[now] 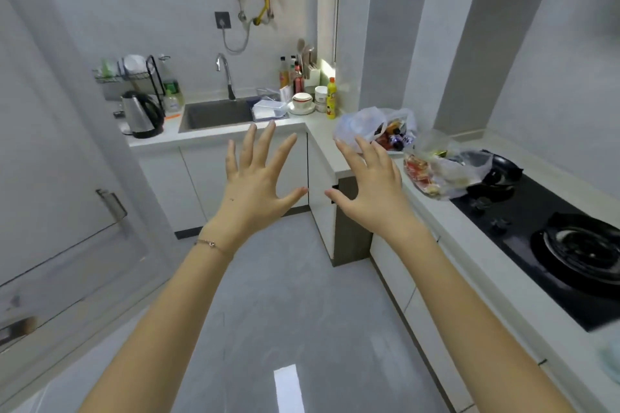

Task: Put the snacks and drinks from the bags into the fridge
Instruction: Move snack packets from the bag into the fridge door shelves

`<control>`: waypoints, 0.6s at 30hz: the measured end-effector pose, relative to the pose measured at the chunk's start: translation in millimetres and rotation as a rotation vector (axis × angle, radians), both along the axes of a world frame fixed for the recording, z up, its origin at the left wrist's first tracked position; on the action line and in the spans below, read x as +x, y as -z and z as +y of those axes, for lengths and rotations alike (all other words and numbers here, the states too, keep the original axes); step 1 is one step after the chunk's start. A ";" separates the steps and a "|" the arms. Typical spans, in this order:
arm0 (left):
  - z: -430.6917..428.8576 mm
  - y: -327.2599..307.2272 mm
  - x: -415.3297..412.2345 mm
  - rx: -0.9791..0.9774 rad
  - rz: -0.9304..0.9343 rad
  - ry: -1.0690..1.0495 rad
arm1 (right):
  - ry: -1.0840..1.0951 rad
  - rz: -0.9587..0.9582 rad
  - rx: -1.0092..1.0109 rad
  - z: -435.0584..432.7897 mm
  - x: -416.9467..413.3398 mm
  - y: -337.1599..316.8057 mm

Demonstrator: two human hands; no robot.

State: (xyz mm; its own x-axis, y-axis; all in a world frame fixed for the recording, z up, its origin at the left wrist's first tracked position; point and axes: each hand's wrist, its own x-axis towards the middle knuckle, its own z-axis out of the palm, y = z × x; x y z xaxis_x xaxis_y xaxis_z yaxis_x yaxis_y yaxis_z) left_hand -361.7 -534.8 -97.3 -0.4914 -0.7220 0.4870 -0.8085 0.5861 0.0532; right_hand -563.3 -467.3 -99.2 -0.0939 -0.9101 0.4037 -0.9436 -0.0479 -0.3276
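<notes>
Clear bags (469, 166) w/ colourful snacks (416, 175)

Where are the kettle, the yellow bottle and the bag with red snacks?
kettle (136, 117): head view, its shiny steel body.
yellow bottle (331, 100): head view, middle of its body.
bag with red snacks (423, 175): head view, its clear plastic front.
</notes>
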 end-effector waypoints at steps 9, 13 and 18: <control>-25.2 25.7 -142.7 0.120 -0.007 0.144 | 0.136 -0.006 0.060 3.2 -130.0 21.8; -46.1 32.9 -194.3 0.146 -0.035 0.178 | 0.208 -0.023 0.096 -3.6 -176.8 33.6; -79.9 50.4 -252.2 0.171 -0.057 0.258 | 0.301 -0.050 0.130 -21.4 -233.4 52.0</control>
